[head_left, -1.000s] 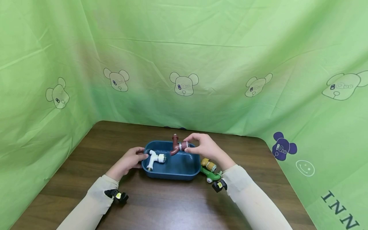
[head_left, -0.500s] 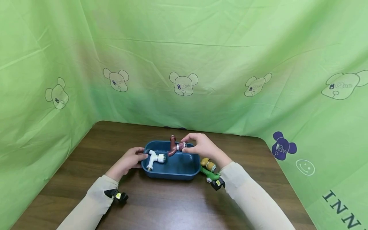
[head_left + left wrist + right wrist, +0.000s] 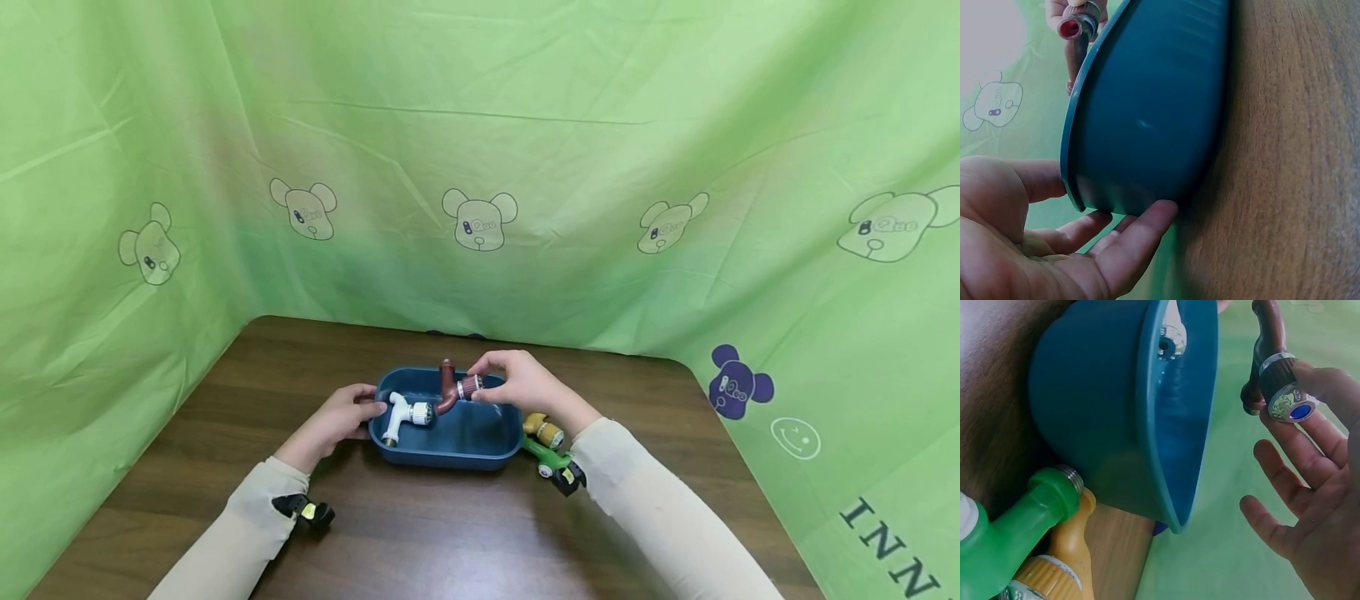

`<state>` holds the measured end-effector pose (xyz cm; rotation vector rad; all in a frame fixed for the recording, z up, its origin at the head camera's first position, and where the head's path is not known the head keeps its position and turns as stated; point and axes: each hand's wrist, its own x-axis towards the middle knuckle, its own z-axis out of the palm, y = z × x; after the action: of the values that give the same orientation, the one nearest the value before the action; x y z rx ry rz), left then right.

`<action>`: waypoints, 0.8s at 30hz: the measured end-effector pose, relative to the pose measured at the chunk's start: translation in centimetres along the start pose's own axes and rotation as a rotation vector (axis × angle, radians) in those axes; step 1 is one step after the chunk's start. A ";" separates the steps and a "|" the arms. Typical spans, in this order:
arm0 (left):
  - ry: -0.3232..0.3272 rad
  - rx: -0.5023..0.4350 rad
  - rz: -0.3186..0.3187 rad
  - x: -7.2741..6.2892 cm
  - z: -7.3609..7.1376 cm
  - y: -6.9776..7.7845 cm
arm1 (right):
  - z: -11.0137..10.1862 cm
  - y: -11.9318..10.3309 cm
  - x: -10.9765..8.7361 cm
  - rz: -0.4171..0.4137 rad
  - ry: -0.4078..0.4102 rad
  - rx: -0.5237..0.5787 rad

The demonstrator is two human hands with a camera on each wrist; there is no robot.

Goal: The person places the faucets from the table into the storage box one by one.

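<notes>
A blue plastic basin (image 3: 450, 461) sits on the wooden table. At its left end my left hand (image 3: 348, 412) grips it, thumb over the rim and fingers against the outer wall (image 3: 1141, 144). Inside, on the left, lies a white tap (image 3: 401, 414). My right hand (image 3: 525, 383) pinches a dark red-brown tap (image 3: 447, 390) by its ribbed knob, between thumb and fingertips. That tap is held above the basin, its spout end close to the white tap's knob in the head view. In the right wrist view the knob's end (image 3: 1291, 409) shows a blue centre.
Just right of the basin, a green tap (image 3: 543, 454) and a yellow tap (image 3: 547, 430) lie on the table (image 3: 420, 533), partly under my right wrist. A green cloth with printed bear heads (image 3: 480, 221) hangs behind and at both sides.
My right hand has carried the red-brown tap a little left and down, nearer the white tap. The left hand and the basin have stayed put.
</notes>
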<state>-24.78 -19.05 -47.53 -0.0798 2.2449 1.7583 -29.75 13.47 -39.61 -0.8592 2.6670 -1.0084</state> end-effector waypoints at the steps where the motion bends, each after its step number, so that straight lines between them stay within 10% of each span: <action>1: 0.000 0.000 0.002 0.0 0.0 0.0 | 0.0 0.0 0.0 -0.001 -0.004 -0.003; 24: -0.005 -0.003 -0.010 0.2 0.0 0.0 | 0.8 0.1 0.4 -0.032 -0.072 -0.085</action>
<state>-24.92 -19.03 -47.58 -0.0865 2.2345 1.7555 -29.87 12.86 -40.25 -0.9385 2.6603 -0.8599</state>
